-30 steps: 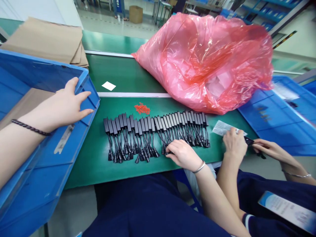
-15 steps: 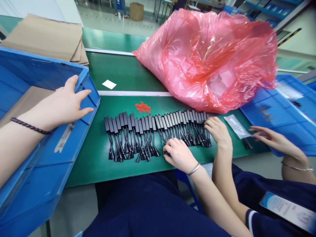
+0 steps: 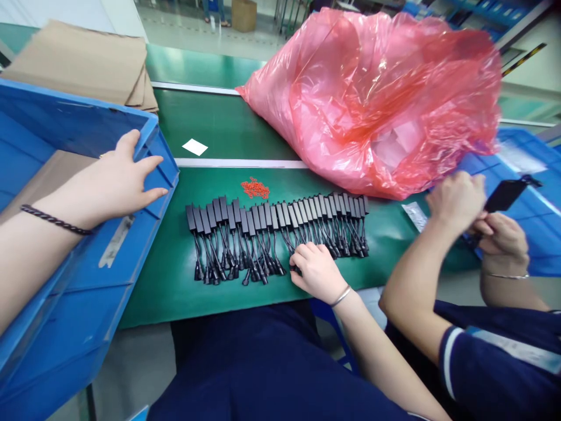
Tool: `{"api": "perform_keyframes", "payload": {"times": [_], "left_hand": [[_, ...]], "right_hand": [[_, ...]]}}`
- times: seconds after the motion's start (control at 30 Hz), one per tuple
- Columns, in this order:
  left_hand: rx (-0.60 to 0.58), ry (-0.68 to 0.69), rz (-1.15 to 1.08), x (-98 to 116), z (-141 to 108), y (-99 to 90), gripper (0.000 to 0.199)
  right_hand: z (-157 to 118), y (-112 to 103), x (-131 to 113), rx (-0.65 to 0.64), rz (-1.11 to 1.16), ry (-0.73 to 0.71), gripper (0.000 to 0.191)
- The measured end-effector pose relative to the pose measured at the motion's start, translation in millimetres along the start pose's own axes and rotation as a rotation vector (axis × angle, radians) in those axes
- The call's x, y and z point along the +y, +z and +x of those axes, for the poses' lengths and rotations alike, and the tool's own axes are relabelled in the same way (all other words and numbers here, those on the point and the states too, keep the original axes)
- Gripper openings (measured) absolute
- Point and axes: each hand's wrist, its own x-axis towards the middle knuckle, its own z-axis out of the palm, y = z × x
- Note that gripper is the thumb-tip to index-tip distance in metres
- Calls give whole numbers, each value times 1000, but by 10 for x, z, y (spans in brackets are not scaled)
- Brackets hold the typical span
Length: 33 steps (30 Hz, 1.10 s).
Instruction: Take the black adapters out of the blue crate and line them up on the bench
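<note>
Over the corner of a blue crate [image 3: 105, 292] at the left lies my left hand [image 3: 120, 181], its fingers spread and holding nothing. My right hand [image 3: 316, 270] is closed at the front of a row of black rectangular modules [image 3: 263, 216] with short cables. Its curled fingers pinch a black cable connector [image 3: 296, 270], mostly hidden by them. The modules lie side by side on the green table [image 3: 175, 310], their connector ends toward me. Behind the row is a small heap of red-orange rings [image 3: 255, 187].
A large pink plastic bag [image 3: 350, 117] stands behind the row. To the right, a co-worker's hands [image 3: 482, 216] hold a black module [image 3: 506, 195] beside a blue bin [image 3: 539, 228]. Brown cardboard sheets [image 3: 83, 64] and a white card [image 3: 194, 147] lie farther back. A silvery packet [image 3: 414, 215] is partly covered.
The co-worker's hand has left the row's right end, and both their hands now hold a black module over at the right. My hands have stayed nearly still.
</note>
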Motion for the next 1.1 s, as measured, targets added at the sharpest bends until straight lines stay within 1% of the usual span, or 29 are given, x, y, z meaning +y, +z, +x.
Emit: {"api": "perform_keyframes", "payload": {"times": [0.23, 0.43, 0.6, 0.7, 0.8, 0.93, 1.1], "left_hand": [[-11, -13, 0, 6, -4, -6, 64], [-4, -9, -6, -11, -2, 17, 63], [-13, -23, -16, -19, 2, 13, 64], [-23, -28, -24, -21, 5, 18, 64], [-2, -11, -49, -43, 11, 51, 64], [34, 24, -110, -77, 15, 96, 74], [6, -1, -49, -75, 8, 87, 67]], "right_hand": [[-12, -50, -14, 32, 11, -13, 9], [13, -101, -24, -31, -37, 5, 11], [46, -105, -44, -49, -78, 36, 12], [73, -112, -61, -73, -99, 13, 8], [101, -118, -77, -90, -120, -17, 6], [138, -129, -91, -107, -140, -38, 7], [174, -148, -88, -121, -134, -52, 7]]}}
